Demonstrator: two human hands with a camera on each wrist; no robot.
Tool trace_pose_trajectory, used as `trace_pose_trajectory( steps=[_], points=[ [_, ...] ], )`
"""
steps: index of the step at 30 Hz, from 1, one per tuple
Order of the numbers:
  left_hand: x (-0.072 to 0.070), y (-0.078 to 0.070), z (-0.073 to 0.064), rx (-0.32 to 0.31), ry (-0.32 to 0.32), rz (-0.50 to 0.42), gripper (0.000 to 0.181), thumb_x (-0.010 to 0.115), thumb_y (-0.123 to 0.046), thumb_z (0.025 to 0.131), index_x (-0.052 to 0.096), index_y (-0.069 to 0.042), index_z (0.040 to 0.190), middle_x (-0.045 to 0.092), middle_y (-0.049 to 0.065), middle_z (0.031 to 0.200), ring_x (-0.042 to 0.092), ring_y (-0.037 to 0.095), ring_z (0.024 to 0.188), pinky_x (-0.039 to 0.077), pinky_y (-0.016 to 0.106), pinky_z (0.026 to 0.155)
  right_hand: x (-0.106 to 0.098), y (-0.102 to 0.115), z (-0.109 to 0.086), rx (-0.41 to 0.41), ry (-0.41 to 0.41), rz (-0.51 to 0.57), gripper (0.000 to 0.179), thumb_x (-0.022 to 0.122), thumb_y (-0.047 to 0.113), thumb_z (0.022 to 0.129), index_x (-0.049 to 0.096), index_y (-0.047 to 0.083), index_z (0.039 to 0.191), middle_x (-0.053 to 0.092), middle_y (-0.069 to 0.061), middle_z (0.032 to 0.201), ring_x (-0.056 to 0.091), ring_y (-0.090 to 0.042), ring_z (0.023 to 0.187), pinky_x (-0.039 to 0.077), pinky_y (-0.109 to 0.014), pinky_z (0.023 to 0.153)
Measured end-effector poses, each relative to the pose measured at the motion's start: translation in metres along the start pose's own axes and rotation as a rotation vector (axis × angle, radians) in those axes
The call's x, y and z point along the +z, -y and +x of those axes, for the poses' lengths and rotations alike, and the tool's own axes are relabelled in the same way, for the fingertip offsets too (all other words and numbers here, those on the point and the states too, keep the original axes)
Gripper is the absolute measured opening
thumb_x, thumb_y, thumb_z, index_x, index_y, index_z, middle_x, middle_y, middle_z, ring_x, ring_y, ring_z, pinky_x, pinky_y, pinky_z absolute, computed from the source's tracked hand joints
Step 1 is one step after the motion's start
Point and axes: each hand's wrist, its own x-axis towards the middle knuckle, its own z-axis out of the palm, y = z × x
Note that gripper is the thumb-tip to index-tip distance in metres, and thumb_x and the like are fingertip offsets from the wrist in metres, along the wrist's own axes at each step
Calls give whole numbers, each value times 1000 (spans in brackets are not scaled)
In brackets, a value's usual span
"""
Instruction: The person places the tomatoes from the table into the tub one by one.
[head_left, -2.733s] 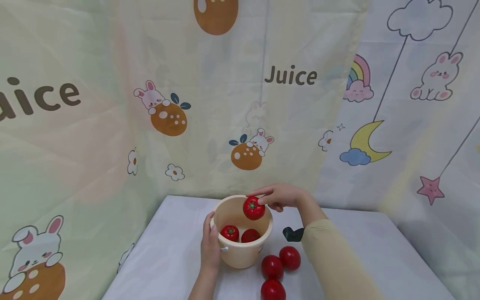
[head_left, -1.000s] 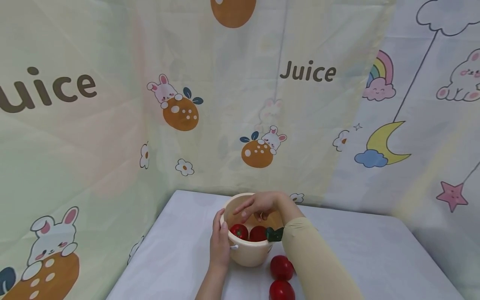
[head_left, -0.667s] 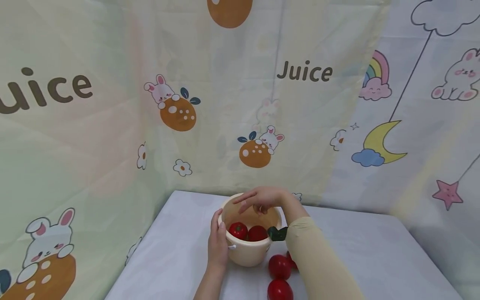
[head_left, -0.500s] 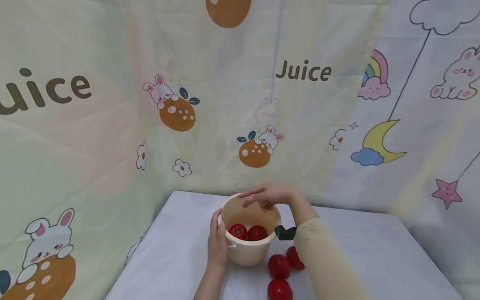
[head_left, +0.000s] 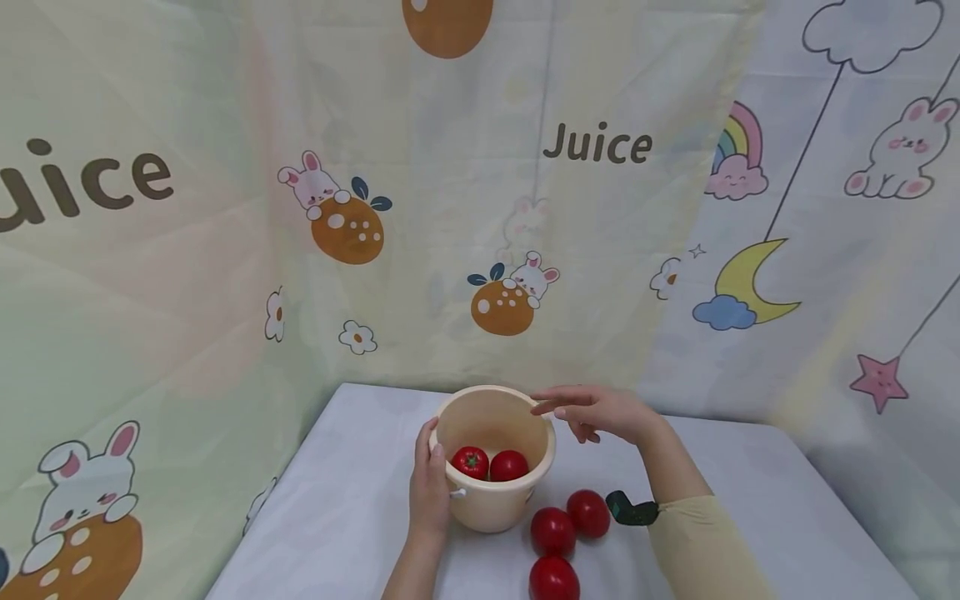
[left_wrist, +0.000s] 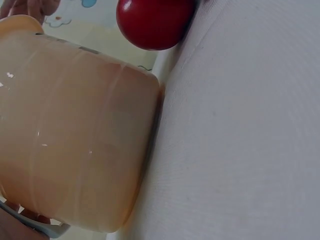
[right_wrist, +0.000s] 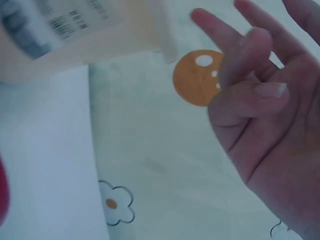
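Note:
A cream plastic bucket (head_left: 491, 504) stands upright on the table, two red tomatoes (head_left: 470, 462) visible inside it. My left hand (head_left: 430, 492) holds the bucket's left side, thumb by the rim. In the left wrist view its fingers show only partly, behind the grey bucket handle (left_wrist: 37, 223). My right hand (head_left: 600, 412) hangs in the air just right of the rim, holding nothing. In the right wrist view some of its fingers (right_wrist: 215, 27) reach out while others bend loosely. Three more tomatoes (head_left: 553, 532) lie on the table in front and to the right of the bucket.
A white cloth covers the table (head_left: 720, 500). Printed curtains (head_left: 420, 208) hang close behind the table and on both sides. A dark green strap-like piece (head_left: 632, 508) sits at the right sleeve's cuff.
A tomato was in the right hand at first and went into the bucket. The right hand has since risen out of it, empty, and moved right. The left hand stays on the bucket.

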Motion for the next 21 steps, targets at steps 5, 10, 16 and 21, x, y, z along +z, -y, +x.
trace_pose_trajectory(
  steps=[5, 10, 16, 21],
  points=[
    [0, -2, -1, -6, 3, -5, 38, 34, -45, 95, 31, -51, 133, 42, -16, 137, 43, 16, 127, 45, 54, 94, 13, -24, -26, 7, -109, 37, 45, 55, 34, 89, 45, 31, 133, 53, 0, 130, 55, -32, 62, 49, -32, 50],
    [0, -2, -1, -8, -2, -6, 38, 31, -48, 95, 31, -51, 133, 41, -17, 138, 42, 16, 128, 42, 55, 96, 28, -43, -50, 123, -222, 72, 53, 59, 40, 85, 40, 38, 135, 46, 5, 137, 59, -27, 65, 51, -31, 53],
    [0, -1, 0, -25, 7, -10, 39, 35, -46, 95, 30, -51, 133, 40, -17, 138, 42, 17, 128, 43, 56, 94, 46, -71, -72, 244, -281, 107, 58, 61, 44, 83, 37, 43, 135, 40, 8, 141, 58, -37, 65, 52, -31, 56],
    [0, -1, 0, -19, 9, -2, 39, 34, -47, 95, 30, -51, 133, 40, -17, 139, 41, 17, 129, 43, 56, 94, 61, -96, -86, 313, -277, 162, 59, 61, 43, 83, 36, 42, 136, 39, 5, 143, 55, -33, 60, 51, -29, 56]
  ],
)
